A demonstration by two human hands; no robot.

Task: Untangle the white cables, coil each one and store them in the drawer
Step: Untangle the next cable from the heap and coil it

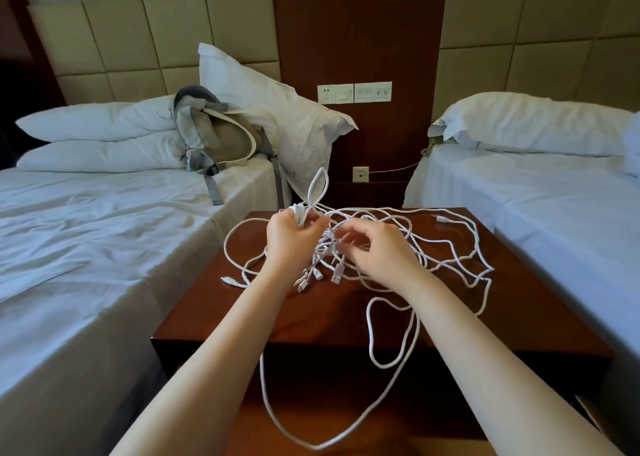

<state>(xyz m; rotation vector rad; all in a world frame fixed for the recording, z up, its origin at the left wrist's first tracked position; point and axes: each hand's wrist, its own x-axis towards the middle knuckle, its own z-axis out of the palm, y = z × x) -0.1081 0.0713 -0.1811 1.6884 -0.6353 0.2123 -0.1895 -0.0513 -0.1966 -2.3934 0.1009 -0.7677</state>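
At the near edge, one long loop (315,447) of the white cables (323,247) hangs off the front of the dark wooden nightstand (311,317) and sags below its top. A smaller loop lies on the top just right of centre. Both bare forearms reach in from the bottom.

Mid-table: the cables are all on the nightstand top, one tangled heap, strands spread wide to the right and left edges. Several USB plugs (336,277) lie bunched just beneath the hands, and one more plug (228,280) sits apart toward the left edge. The knot is densest between the two hands.

Left hand (291,237): fingers curled tight round a gathered bunch of strands, held just above the table. An upright loop (322,169) sticks up out of that grip.

Right hand (384,251): just beside the left, not touching it. Its fingers (349,235) are bent into the knot, thumb and forefinger closed on a strand.

Far side: a connector end (441,218) rests near the back right corner.

Beyond, left: bed with rumpled white sheet (86,230), stacked pillows (97,136), and a grey-beige backpack (221,140) leaning on them. Another pillow (277,109) stands tilted against the headboard.

Right: second bed (554,195) with one pillow (530,126).

Back wall: wood panel with a socket-and-switch plate (353,92), a lower outlet (360,173) with a thin cord running to the right bed, and beige padded headboards (138,39) either side.
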